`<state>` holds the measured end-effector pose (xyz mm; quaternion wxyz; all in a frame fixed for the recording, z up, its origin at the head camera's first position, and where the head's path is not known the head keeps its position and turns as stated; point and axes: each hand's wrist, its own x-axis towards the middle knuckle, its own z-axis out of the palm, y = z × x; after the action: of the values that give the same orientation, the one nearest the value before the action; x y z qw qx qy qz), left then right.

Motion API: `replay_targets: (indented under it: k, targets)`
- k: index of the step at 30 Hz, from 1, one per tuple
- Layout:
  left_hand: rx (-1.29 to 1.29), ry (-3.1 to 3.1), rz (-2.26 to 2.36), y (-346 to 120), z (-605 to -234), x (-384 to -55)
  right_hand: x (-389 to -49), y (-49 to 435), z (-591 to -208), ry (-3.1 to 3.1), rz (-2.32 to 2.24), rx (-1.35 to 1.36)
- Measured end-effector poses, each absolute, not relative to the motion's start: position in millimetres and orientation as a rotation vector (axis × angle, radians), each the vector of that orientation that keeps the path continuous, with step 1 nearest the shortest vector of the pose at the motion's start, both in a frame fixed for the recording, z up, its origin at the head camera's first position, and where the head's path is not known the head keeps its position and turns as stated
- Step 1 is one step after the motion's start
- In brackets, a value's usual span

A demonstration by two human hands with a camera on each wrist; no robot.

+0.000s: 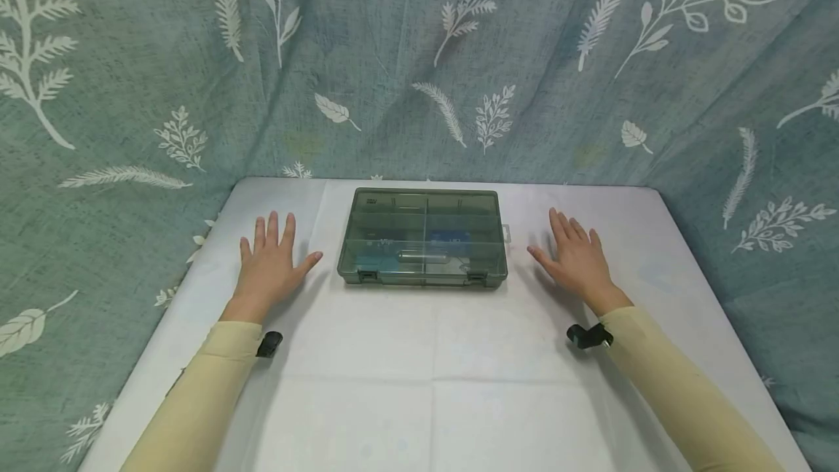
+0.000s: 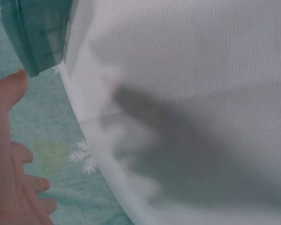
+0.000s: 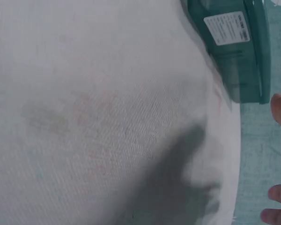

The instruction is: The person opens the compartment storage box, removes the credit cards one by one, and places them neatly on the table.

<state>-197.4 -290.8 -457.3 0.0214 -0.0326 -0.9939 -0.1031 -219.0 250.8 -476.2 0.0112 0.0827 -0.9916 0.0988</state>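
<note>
A closed, see-through dark green plastic storage box (image 1: 424, 228) lies flat on the white-covered table, with dividers showing through its lid. Inside it are blue items and a pale, slim tube-like item, too dim to identify. Two latches face the near side. To the box's left, my left hand (image 1: 267, 264) is spread palm down, apart from it and holding nothing. My right hand (image 1: 580, 262) is likewise spread on the other side, its thumb toward the box. In the right wrist view, a white printed label (image 3: 227, 28) shows on the box's side.
A white cloth with fold creases covers the table (image 1: 432, 399). Behind and along both sides hangs a green-blue curtain (image 1: 393, 57) with white leaf prints. Each wrist wears a small black camera, such as the right one (image 1: 588, 336).
</note>
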Motion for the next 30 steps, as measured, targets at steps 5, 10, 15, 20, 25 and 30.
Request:
replay_targets:
  k: [5,10,15,20,25,30]
  targets:
    - [-0.158,-3.006,-0.316,-288.6,-457.2,-196.7,-213.2,245.9,-473.8,-3.057,0.328,0.286]
    - [-0.236,-2.917,-0.348,-284.7,-455.6,-194.3,-205.7,238.7,-469.4,-3.016,0.385,0.334]
    - [-0.242,-2.886,-0.456,-277.1,-452.4,-189.7,-196.8,226.3,-463.7,-2.986,0.465,0.397]
    - [-0.223,-2.95,-0.619,-270.8,-448.6,-186.6,-189.7,215.0,-459.3,-2.999,0.624,0.375]
    - [-0.208,-3.039,-0.727,-267.7,-448.9,-183.1,-181.4,205.5,-456.1,-2.987,0.816,0.376]
    - [-0.198,-3.032,-0.864,-263.6,-449.9,-179.8,-174.4,197.8,-455.1,-2.928,0.927,0.438]
